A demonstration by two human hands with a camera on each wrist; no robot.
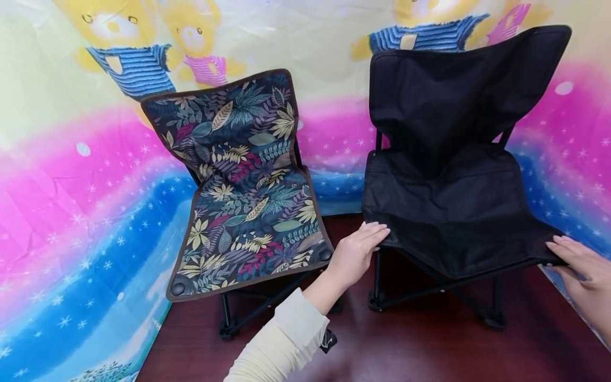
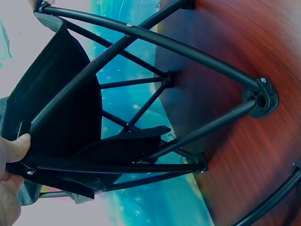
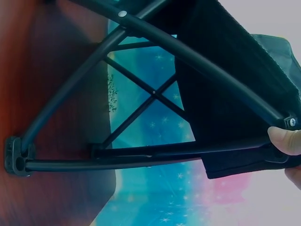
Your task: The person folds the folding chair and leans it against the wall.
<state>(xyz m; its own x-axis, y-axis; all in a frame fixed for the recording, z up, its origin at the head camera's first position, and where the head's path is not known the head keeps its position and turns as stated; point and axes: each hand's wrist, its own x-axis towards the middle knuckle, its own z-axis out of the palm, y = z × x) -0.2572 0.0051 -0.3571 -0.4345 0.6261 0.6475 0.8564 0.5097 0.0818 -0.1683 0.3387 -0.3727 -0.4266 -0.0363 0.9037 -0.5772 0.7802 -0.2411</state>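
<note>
A black folding chair (image 1: 448,212) stands unfolded at the right of the head view, its fabric seat sagging in the middle. My left hand (image 1: 358,252) grips its front left corner, fingers on top of the fabric. In the left wrist view the thumb (image 2: 19,146) lies under that corner beside the frame tubes (image 2: 117,167). At the front right corner my right hand (image 1: 584,270) holds the seat edge the same way, its thumb (image 3: 284,140) by the tube joint in the right wrist view. The crossed legs (image 3: 155,92) are spread.
Left of the black chair stands a second folding chair (image 1: 248,212) with a leaf-patterned seat, also unfolded. Both are on a dark red wooden table (image 1: 401,350). A printed backdrop (image 1: 95,212) with bears and snowflakes hangs behind. A small black object (image 1: 328,340) lies near my left forearm.
</note>
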